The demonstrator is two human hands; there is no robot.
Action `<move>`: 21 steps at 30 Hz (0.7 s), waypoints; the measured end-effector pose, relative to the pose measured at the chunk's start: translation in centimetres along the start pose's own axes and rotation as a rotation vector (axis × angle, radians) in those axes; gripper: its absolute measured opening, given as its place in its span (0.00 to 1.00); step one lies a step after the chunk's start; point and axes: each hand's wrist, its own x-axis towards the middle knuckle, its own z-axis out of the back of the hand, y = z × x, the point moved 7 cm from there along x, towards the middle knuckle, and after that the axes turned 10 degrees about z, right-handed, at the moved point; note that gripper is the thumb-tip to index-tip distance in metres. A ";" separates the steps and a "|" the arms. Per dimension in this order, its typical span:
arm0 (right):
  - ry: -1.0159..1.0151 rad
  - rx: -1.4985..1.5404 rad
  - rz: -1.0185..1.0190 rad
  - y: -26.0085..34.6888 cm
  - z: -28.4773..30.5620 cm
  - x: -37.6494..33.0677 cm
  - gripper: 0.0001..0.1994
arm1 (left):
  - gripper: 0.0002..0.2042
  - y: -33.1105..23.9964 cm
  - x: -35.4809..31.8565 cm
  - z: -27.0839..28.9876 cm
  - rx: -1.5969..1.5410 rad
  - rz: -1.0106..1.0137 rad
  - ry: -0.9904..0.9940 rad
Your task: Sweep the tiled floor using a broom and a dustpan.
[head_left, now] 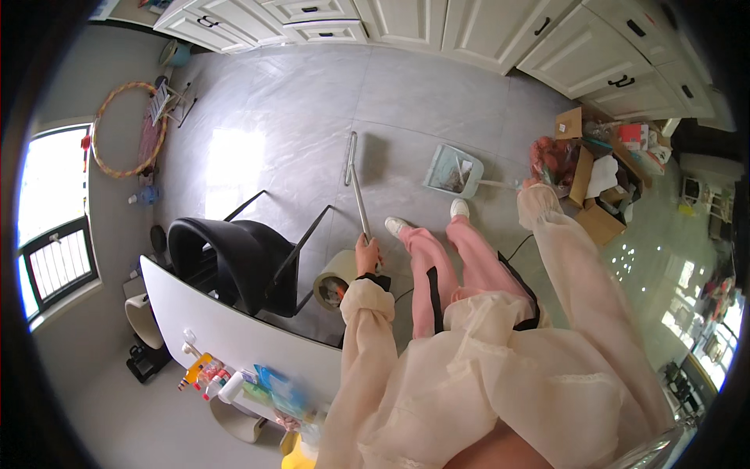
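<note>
From my feed, the black chair [234,262] stands at the left beside the white table [234,332]. My left hand [367,254] is wrapped closed around the broom handle [358,195], which runs up and away from the fist across the grey floor [437,102]. Further right, the dustpan [455,170] rests on the tiles; its thin handle leads to my right hand [531,184], whose fingers I cannot make out.

Pale grey marbled tile floor [437,102]; light blue-green plastic dustpan [453,170]; silver metal broom handle [357,195]; glossy black chair [234,262]; pink trousers [445,262]; cream sheer sleeves [363,352].
</note>
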 end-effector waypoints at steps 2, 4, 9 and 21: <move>0.076 0.109 -0.096 -0.7 -0.4 1.2 0.13 | 0.21 -0.4 1.2 -0.5 0.014 -0.005 0.023; 0.231 0.178 -0.240 -2.4 -2.1 2.0 0.11 | 0.21 -0.5 1.9 -1.5 0.060 0.002 0.024; 0.245 0.207 -0.149 -1.8 -3.1 4.1 0.16 | 0.22 2.1 1.9 -3.6 0.178 -0.001 0.059; 0.156 0.266 -0.150 -2.1 -1.3 3.0 0.10 | 0.24 4.6 -7.9 -12.3 0.510 0.011 0.368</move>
